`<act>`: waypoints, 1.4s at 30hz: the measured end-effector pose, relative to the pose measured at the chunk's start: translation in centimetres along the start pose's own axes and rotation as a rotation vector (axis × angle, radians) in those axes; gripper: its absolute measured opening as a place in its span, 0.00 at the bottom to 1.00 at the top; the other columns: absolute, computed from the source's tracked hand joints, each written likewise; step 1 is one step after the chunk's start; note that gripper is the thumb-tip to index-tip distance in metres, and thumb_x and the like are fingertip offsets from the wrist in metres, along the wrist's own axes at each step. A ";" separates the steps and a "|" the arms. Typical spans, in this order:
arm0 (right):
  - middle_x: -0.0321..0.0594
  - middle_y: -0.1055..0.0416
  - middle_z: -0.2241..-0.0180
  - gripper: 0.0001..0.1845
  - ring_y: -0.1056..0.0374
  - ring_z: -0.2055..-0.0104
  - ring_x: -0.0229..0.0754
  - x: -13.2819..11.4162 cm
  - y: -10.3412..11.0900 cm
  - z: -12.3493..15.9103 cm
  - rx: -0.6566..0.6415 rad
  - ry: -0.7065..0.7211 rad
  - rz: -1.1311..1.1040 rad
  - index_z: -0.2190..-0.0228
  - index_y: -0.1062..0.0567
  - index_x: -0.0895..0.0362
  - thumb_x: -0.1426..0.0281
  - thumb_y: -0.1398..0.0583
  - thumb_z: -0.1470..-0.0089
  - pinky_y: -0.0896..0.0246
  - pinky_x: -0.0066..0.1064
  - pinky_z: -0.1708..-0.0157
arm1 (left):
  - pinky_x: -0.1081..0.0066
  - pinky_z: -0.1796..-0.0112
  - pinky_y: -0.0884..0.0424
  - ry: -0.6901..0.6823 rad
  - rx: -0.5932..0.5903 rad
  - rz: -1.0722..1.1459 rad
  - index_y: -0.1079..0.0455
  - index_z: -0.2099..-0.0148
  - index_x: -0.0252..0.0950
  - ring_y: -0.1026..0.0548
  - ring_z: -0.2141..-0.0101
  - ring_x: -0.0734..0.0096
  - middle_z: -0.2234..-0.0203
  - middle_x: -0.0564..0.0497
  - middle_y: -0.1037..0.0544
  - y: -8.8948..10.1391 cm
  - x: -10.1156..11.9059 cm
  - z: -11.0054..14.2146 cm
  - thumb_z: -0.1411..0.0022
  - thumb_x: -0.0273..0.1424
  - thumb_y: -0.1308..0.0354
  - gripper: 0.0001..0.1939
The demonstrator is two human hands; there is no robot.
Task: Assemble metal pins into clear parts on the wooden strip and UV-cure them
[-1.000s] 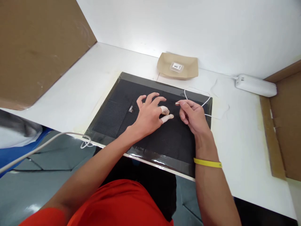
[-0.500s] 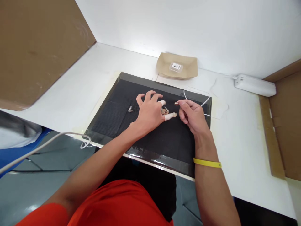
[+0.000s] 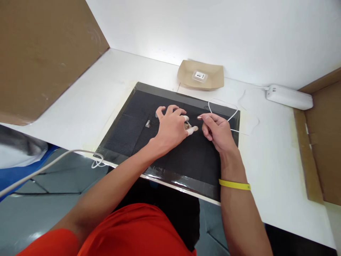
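Observation:
My left hand (image 3: pixel 172 126) is low over the black ridged mat (image 3: pixel 170 160), its fingers spread and white covers on the thumb and forefinger. A small tan and metallic piece (image 3: pixel 187 126) shows between that thumb and forefinger, partly hidden; whether they touch it I cannot make out. To the right, my right hand (image 3: pixel 217 128) pinches a tiny pale, metallic-looking piece (image 3: pixel 199 117) between thumb and forefinger, above the mat. Left of my left hand lies a small clear and shiny metal item (image 3: pixel 147 123), and a greyish bit (image 3: pixel 156 115) peeks out by its fingers.
Behind the mat sits a brown paper tray (image 3: pixel 183 74) holding a small clear box (image 3: pixel 199 76) with a label. A white power strip (image 3: pixel 289 96) lies at the back right. Thin white cable (image 3: pixel 236 110) loops by the mat's right edge. Cardboard panels (image 3: pixel 48 53) flank the white table.
My left hand has shifted slightly right, and its thumb has drawn in a little. A greyish bit now shows by its fingers. My right hand keeps its pinch, almost unmoved.

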State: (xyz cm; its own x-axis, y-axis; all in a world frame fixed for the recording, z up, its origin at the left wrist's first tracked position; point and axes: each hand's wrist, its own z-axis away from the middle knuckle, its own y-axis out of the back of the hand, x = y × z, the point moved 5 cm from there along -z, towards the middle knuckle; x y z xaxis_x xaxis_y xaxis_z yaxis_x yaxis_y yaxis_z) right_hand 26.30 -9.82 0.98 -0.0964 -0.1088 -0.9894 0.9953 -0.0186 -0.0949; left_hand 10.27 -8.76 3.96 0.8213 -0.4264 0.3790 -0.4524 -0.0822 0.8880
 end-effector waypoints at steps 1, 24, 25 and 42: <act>0.27 0.35 0.86 0.17 0.50 0.87 0.27 0.0 0.0 0.0 -0.003 0.002 -0.003 0.66 0.20 0.56 0.54 0.32 0.44 0.61 0.23 0.87 | 0.39 0.40 0.46 0.004 0.002 0.004 0.17 0.60 0.39 0.30 0.42 0.47 0.50 0.45 0.17 0.0 0.0 0.0 0.39 0.39 0.30 0.10; 0.27 0.37 0.86 0.20 0.51 0.87 0.28 -0.4 0.4 0.1 0.084 0.024 0.013 0.66 0.19 0.56 0.51 0.31 0.46 0.61 0.24 0.86 | 0.40 0.40 0.48 0.024 0.046 0.071 0.19 0.59 0.40 0.29 0.41 0.49 0.50 0.46 0.17 0.1 0.1 0.8 0.35 0.40 0.34 0.10; 0.27 0.37 0.86 0.19 0.50 0.87 0.28 -0.4 0.4 0.1 0.086 0.027 0.011 0.66 0.19 0.56 0.52 0.31 0.46 0.61 0.24 0.86 | 0.40 0.40 0.47 0.024 0.043 0.068 0.19 0.59 0.40 0.29 0.41 0.49 0.49 0.46 0.17 0.0 0.1 0.8 0.35 0.40 0.34 0.10; 0.27 0.36 0.86 0.19 0.50 0.87 0.28 -0.4 0.5 0.1 0.085 0.032 0.013 0.66 0.19 0.56 0.52 0.31 0.46 0.60 0.25 0.85 | 0.41 0.40 0.47 0.006 0.023 0.039 0.22 0.52 0.37 0.32 0.38 0.45 0.44 0.43 0.20 0.1 0.0 1.0 0.38 0.43 0.31 0.18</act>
State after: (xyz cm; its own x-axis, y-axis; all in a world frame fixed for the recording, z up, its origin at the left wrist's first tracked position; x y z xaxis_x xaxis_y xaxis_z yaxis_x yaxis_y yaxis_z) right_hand 26.80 -9.84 1.37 -0.0819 -0.0777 -0.9936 0.9921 -0.1015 -0.0739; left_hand 9.85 -9.67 3.78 0.8053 -0.4240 0.4145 -0.4915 -0.0863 0.8666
